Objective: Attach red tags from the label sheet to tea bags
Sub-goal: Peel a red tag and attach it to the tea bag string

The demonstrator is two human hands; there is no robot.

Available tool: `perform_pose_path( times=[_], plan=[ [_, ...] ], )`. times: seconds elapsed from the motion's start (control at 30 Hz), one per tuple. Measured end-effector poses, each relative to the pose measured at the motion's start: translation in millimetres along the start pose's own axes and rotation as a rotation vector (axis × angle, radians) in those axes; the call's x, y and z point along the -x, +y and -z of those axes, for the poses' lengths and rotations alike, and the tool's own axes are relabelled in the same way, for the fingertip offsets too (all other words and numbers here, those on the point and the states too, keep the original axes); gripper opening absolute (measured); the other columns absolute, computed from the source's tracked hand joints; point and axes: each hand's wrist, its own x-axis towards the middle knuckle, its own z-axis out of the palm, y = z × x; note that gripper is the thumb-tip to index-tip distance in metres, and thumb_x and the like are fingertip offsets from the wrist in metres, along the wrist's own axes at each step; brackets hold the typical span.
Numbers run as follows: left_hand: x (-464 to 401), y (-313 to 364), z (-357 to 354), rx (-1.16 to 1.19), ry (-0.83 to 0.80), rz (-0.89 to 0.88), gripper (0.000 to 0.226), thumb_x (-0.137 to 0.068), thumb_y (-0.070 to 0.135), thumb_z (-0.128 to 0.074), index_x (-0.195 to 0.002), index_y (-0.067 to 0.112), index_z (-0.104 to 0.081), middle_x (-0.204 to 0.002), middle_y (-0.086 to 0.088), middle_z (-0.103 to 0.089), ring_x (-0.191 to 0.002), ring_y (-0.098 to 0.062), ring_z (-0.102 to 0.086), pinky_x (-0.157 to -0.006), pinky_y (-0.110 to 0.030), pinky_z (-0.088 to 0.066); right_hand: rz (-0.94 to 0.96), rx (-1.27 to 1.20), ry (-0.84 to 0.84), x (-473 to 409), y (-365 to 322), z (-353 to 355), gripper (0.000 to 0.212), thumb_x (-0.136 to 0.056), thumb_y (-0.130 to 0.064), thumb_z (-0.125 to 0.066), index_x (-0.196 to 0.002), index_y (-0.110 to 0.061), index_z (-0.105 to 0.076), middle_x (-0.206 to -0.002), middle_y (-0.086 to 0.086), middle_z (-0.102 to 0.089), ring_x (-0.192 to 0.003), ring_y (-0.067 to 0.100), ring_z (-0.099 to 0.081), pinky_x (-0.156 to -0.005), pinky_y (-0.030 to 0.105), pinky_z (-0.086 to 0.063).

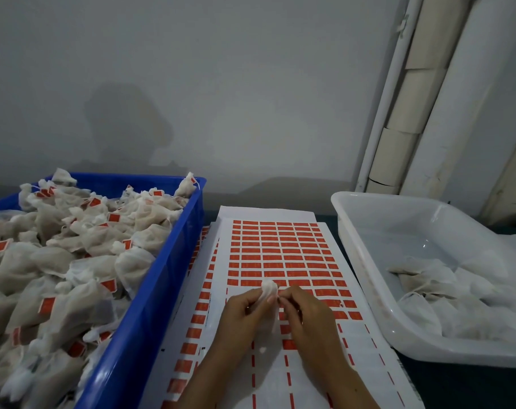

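A white label sheet (280, 249) with rows of red tags lies in the middle of the table; its near rows are peeled off, leaving red strips. Over the sheet my left hand (245, 314) holds a small white tea bag (269, 289) by its top. My right hand (304, 311) pinches at the bag's right side, fingertips touching it; what it pinches is too small to tell. Both hands meet above the last full rows of tags.
A blue crate (150, 290) on the left is heaped with tea bags bearing red tags. A white plastic tub (366, 261) on the right holds several untagged tea bags. More label sheets lie under the top one. A grey wall stands behind.
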Motion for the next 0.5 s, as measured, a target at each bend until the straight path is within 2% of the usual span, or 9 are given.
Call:
perform_pose_path(
  times=[0.1, 0.2, 0.27, 0.33, 0.4, 0.43, 0.5],
  plan=[
    [0.5, -1.6, 0.3, 0.046, -0.023, 0.032, 0.017, -0.090, 0.031, -0.051, -0.092, 0.022, -0.065, -0.091, 0.006, -0.068, -0.086, -0.016, -0.065, -0.070, -0.015, -0.053, -0.035, -0.025, -0.010, -2.2, -0.2, 1.3, 0.037, -0.090, -0.033, -0.048, -0.123, -0.016, -0.051, -0.128, -0.004, -0.055, -0.112, 0.009, -0.054, -0.104, 0.024, -0.038],
    [1.4, -1.8, 4.4, 0.118, -0.077, 0.045, 0.023, -0.092, 0.033, -0.048, -0.095, 0.020, -0.066, -0.095, -0.001, -0.069, -0.090, -0.019, -0.065, -0.082, -0.033, -0.053, -0.063, -0.071, 0.058, -2.7, -1.1, -0.6, 0.030, -0.090, -0.031, -0.050, -0.116, -0.017, -0.055, -0.119, -0.001, -0.060, -0.103, 0.010, -0.058, -0.100, 0.024, -0.043],
    [0.8, -3.7, 4.4, 0.085, -0.042, 0.048, 0.016, -0.092, 0.032, -0.049, -0.090, 0.027, -0.064, -0.095, 0.008, -0.067, -0.088, -0.014, -0.064, -0.081, -0.027, -0.053, -0.035, -0.137, 0.138, -0.2, -4.1, -0.9, 0.017, -0.090, -0.029, -0.051, -0.103, -0.021, -0.059, -0.104, -0.005, -0.066, -0.089, 0.010, -0.062, -0.090, 0.021, -0.049],
    [-0.3, -3.7, 3.1, 0.009, 0.042, 0.029, 0.014, -0.092, 0.029, -0.049, -0.085, 0.033, -0.060, -0.089, 0.022, -0.064, -0.085, -0.006, -0.063, -0.069, -0.012, -0.051, -0.020, -0.175, 0.160, 1.1, -6.2, -2.0, 0.009, -0.091, -0.026, -0.050, -0.092, -0.024, -0.059, -0.091, -0.010, -0.066, -0.081, 0.009, -0.062, -0.083, 0.018, -0.052],
    [-0.2, -0.7, 2.5, -0.003, 0.072, 0.010, 0.018, -0.091, 0.026, -0.052, -0.080, 0.034, -0.064, -0.079, 0.026, -0.066, -0.082, 0.003, -0.063, -0.058, -0.004, -0.046, -0.011, -0.189, 0.158, 1.5, -6.5, -3.7, 0.008, -0.091, -0.027, -0.050, -0.089, -0.026, -0.058, -0.086, -0.012, -0.065, -0.079, 0.010, -0.062, -0.080, 0.015, -0.051],
    [0.3, 1.4, 2.5, 0.008, 0.077, 0.014, 0.018, -0.091, 0.026, -0.053, -0.080, 0.034, -0.065, -0.078, 0.028, -0.066, -0.082, 0.007, -0.062, -0.056, -0.002, -0.044, -0.009, -0.201, 0.157, 1.4, -6.8, -4.5, 0.008, -0.091, -0.027, -0.050, -0.089, -0.026, -0.058, -0.086, -0.013, -0.065, -0.078, 0.010, -0.062, -0.079, 0.014, -0.051],
    [0.4, 4.1, 4.0, 0.038, 0.098, 0.032, 0.015, -0.088, 0.025, -0.057, -0.082, 0.034, -0.066, -0.078, 0.025, -0.067, -0.081, 0.000, -0.064, -0.054, -0.005, -0.046, -0.013, -0.230, 0.156, 0.8, -7.1, -5.7, 0.009, -0.090, -0.028, -0.050, -0.089, -0.026, -0.059, -0.086, -0.013, -0.065, -0.078, 0.010, -0.062, -0.080, 0.015, -0.052]
  ],
)
